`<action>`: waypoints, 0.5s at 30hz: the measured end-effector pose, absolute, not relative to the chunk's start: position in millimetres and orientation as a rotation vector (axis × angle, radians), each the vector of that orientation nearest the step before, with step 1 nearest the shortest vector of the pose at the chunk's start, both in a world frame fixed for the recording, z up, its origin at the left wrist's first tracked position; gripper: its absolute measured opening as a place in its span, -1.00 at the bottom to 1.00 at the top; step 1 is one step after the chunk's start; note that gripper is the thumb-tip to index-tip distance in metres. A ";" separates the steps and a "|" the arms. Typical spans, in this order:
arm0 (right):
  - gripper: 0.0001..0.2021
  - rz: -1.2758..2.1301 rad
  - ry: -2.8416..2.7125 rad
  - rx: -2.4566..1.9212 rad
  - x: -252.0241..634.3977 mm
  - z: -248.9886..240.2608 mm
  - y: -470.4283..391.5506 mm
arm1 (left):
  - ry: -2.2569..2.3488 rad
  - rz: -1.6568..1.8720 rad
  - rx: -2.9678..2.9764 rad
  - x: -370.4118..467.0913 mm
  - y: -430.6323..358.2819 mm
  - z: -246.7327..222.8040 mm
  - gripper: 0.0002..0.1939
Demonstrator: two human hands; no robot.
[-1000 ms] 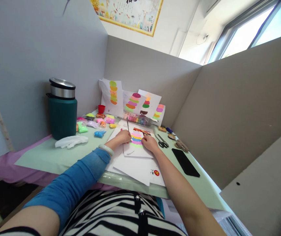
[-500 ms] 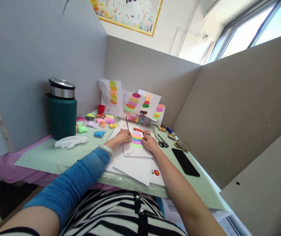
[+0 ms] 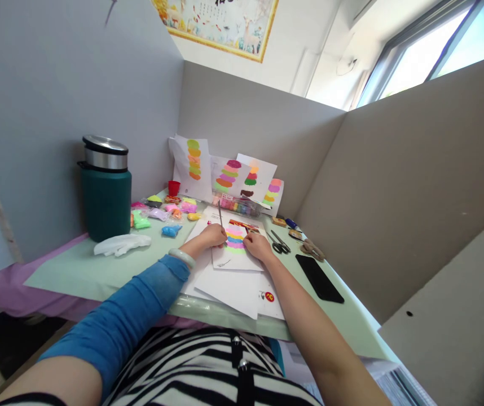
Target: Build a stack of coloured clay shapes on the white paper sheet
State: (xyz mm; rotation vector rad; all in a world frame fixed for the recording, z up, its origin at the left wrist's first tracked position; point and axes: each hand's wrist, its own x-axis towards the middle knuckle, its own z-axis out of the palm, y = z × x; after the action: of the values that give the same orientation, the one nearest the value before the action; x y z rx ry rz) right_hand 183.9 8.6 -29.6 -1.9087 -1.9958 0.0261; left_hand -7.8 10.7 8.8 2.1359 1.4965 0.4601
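Note:
My left hand (image 3: 214, 235) is closed around a thin, dark grey stick-like tool (image 3: 220, 214) that points up and away from me. Under it lies a white sheet (image 3: 237, 262) with stacked pink, yellow, blue, purple and pale green bands (image 3: 236, 239) of colour. On the right edge of those bands rests my right hand (image 3: 256, 246), its fingers curled together. A small dark tip shows by these fingers, but what they hold is too small to make out. More white papers (image 3: 229, 287) lie beneath the sheet.
Small bags of coloured clay (image 3: 157, 213) and a green bottle (image 3: 106, 197) stand left, beside a white glove-like item (image 3: 122, 245). Scissors (image 3: 281, 242) and a black phone (image 3: 319, 278) lie right. Colour-banded sheets (image 3: 230, 173) lean at the back behind a clear pack (image 3: 240, 204).
The tool in my left hand has tilted slightly. My right hand stays almost where it was, and the sheet has not visibly moved.

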 end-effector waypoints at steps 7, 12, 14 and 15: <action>-0.79 0.025 -1.990 -1.911 182.5 -27.9 7.3 | 1.513 0.434 2.124 -7.5 11.0 10.4 -0.82; -0.79 0.030 -1.992 -1.912 182.4 -27.7 6.8 | 1.513 0.443 2.140 -8.0 13.7 8.6 -0.82; -0.79 0.028 -1.993 -1.909 182.7 -28.1 7.2 | 1.503 0.446 2.150 -8.3 14.2 7.8 -0.83; -0.79 0.027 -1.992 -1.908 182.9 -28.4 7.4 | 1.499 0.447 2.153 -8.3 14.2 7.6 -0.83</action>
State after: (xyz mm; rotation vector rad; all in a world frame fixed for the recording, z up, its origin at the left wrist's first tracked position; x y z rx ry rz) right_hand 182.9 7.4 -28.4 -1.9078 -1.9921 0.0275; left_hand -8.3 14.2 7.6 2.1529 1.4990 0.4468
